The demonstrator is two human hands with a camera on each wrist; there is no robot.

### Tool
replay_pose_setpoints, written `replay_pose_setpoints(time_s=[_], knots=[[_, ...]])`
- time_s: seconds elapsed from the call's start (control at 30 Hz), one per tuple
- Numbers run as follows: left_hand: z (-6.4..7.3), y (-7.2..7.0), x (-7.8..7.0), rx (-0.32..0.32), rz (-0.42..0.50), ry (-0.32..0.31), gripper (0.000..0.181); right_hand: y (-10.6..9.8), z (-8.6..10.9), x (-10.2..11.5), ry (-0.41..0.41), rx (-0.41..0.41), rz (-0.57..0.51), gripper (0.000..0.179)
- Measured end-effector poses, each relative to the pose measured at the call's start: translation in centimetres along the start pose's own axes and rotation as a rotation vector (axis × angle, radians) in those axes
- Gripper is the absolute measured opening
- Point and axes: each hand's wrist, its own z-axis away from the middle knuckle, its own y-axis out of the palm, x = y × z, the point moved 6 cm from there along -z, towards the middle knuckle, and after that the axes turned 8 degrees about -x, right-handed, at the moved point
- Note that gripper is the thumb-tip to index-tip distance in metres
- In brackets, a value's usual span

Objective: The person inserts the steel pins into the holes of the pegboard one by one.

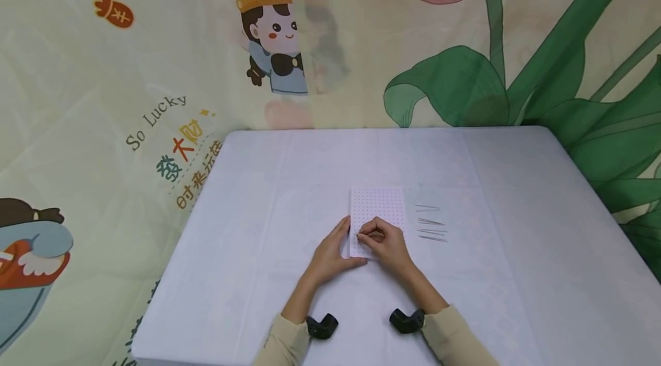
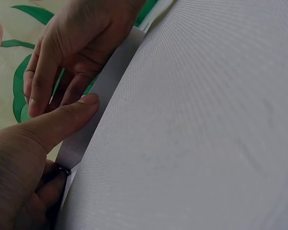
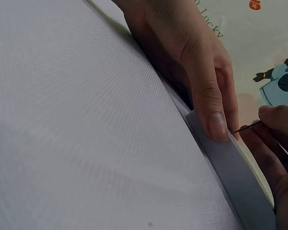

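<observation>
A white board [image 1: 378, 201] with a grid of small dots lies flat on the table. My left hand [image 1: 329, 252] braces its near left corner, with straight fingers along the left side and the thumb pressed to the near side. Over the lower part of the board, my right hand [image 1: 388, 246] pinches a thin dark needle [image 3: 247, 127] between thumb and finger. In the right wrist view the needle points to the board's upper edge, close by the left thumb [image 3: 217, 126]. The left wrist view shows the board's grey side [image 2: 116, 67] behind that thumb.
Several thin needles [image 1: 431, 221] lie in loose rows right of the board. A white cloth covers the table [image 1: 248, 297], whose far edge meets a printed backdrop [image 1: 341, 39]. Black cameras [image 1: 323, 326] sit at both wrists.
</observation>
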Motion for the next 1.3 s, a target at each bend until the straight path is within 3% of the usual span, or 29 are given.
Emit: replay_pose_setpoints(time_s=[0.5, 0.83, 1.3], knots=[[0.1, -0.03, -0.17, -0.008, -0.01, 0.021, 0.101, 0.46, 0.19, 0.12, -0.009, 0.052, 0.017, 0.01], [0.04, 0.03, -0.12, 0.001, -0.017, 0.001, 0.101, 0.53, 0.1, 0.24, -0.029, 0.065, 0.038, 0.012], [0.05, 0.15, -0.08, -0.002, -0.012, 0.018, 0.102, 0.57, 0.04, 0.23, 0.004, 0.077, 0.079, 0.017]])
